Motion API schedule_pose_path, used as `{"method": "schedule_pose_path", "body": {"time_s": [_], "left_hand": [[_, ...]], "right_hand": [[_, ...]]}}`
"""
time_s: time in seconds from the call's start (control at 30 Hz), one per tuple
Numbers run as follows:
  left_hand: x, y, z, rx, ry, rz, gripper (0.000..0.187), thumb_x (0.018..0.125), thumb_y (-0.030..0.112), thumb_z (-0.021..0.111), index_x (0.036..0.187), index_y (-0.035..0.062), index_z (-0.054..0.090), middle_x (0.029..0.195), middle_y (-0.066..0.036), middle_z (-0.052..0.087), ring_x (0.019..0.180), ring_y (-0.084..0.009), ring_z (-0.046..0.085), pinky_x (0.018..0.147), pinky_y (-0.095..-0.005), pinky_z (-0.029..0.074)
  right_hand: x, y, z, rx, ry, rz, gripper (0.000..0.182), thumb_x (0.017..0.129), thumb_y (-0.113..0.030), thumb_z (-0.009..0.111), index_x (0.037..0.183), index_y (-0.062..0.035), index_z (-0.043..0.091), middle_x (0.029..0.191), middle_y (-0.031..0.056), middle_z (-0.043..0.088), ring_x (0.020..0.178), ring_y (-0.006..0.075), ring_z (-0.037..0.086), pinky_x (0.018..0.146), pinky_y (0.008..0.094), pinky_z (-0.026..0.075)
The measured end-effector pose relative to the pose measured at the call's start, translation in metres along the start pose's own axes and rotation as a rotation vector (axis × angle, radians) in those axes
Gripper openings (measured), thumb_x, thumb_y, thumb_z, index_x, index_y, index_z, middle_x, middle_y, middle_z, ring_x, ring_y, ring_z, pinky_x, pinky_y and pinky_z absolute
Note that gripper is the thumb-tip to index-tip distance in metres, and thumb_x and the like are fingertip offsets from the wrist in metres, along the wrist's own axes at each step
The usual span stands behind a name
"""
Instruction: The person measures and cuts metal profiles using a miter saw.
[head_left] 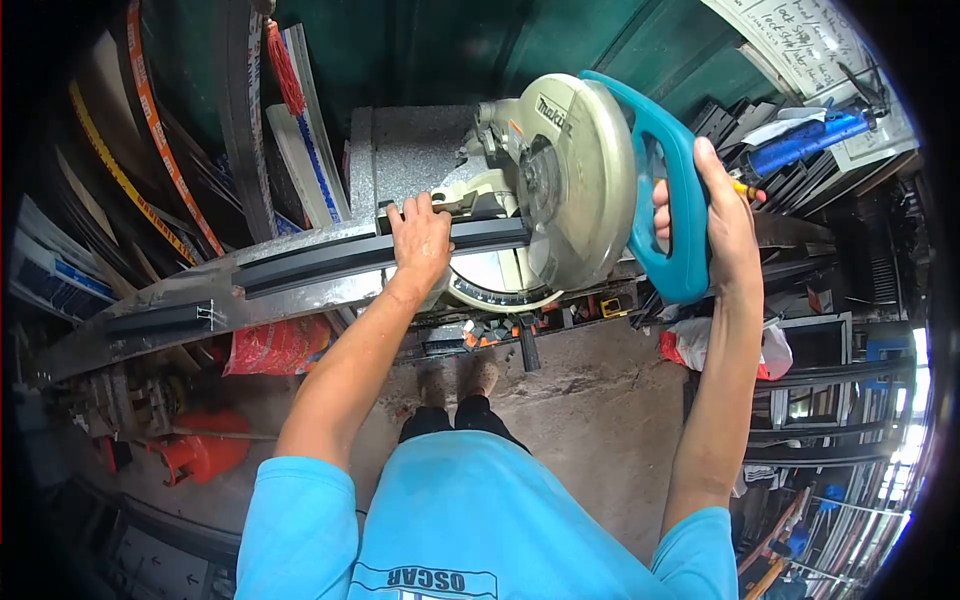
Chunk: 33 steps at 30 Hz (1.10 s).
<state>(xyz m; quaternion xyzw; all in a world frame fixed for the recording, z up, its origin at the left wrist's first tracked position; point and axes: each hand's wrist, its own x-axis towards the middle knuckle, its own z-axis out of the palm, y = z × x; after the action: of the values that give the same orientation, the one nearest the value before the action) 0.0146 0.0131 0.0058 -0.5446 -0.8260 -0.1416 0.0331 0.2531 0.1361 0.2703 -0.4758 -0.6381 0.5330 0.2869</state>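
Dark bar (pixel 335 262) lies under left hand (pixel 421 240), long axis going from left side to right, up to saw guard (pixel 585 190). Left hand is nearer; its fingers bend over bar and hold it. Right hand (pixel 735 230) is closed around teal handle (pixel 690 205). Bar's right end hidden by guard. Left thumb hard to see. Yellow stick (pixel 744 189) beside right hand: held or only behind, cannot tell.

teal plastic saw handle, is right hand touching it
Touching: the head view shows the right hand wrapped through and around the teal plastic saw handle.
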Motion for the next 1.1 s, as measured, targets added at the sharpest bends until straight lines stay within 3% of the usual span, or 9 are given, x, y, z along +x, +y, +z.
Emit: {"method": "schedule_pose_path", "body": {"time_s": [0.13, 0.23, 0.33, 1.1], "left_hand": [[-0.001, 0.0, -0.001, 0.006, -0.002, -0.003, 0.036, 0.066, 0.027, 0.09, 0.096, 0.0119, 0.078, 0.116, -0.012, 0.057, 0.115, -0.0313, 0.053, 0.107, -0.0557, 0.034], [0.0, 0.0, -0.002, 0.001, -0.002, 0.0, 0.036, 0.066, 0.027, 0.09, 0.097, 0.0119, 0.078, 0.116, -0.012, 0.057, 0.116, -0.0312, 0.052, 0.107, -0.0557, 0.034], [-0.001, 0.0, -0.001, -0.001, 0.003, 0.002, 0.036, 0.066, 0.027, 0.09, 0.097, 0.012, 0.078, 0.116, -0.012, 0.057, 0.115, -0.0312, 0.052, 0.106, -0.0557, 0.034], [-0.002, 0.0, 0.002, 0.015, 0.009, 0.005, 0.037, 0.066, 0.028, 0.09, 0.099, 0.0137, 0.079, 0.115, -0.012, 0.056, 0.115, -0.0306, 0.052, 0.11, -0.0579, 0.031]], "right_hand": [[0.002, -0.021, 0.0, -0.169, 0.018, -0.056, 0.066, 0.102, -0.061, 0.049, 0.081, -0.0026, 0.07, 0.064, 0.0073, 0.066, 0.052, 0.0142, 0.063, 0.053, 0.0261, 0.053], [0.001, -0.008, -0.002, -0.134, 0.01, -0.06, 0.06, 0.104, -0.057, 0.047, 0.093, -0.0016, 0.065, 0.074, 0.0078, 0.066, 0.058, 0.0145, 0.064, 0.055, 0.0294, 0.054], [-0.006, 0.017, -0.005, -0.116, -0.005, -0.073, 0.058, 0.105, -0.056, 0.046, 0.095, -0.0019, 0.064, 0.076, 0.0077, 0.066, 0.059, 0.0135, 0.063, 0.054, 0.0293, 0.053], [-0.025, 0.042, 0.004, -0.074, 0.064, -0.15, 0.056, 0.107, -0.053, 0.045, 0.101, -0.0003, 0.063, 0.076, 0.0067, 0.064, 0.059, 0.0114, 0.063, 0.053, 0.0276, 0.053]]}}
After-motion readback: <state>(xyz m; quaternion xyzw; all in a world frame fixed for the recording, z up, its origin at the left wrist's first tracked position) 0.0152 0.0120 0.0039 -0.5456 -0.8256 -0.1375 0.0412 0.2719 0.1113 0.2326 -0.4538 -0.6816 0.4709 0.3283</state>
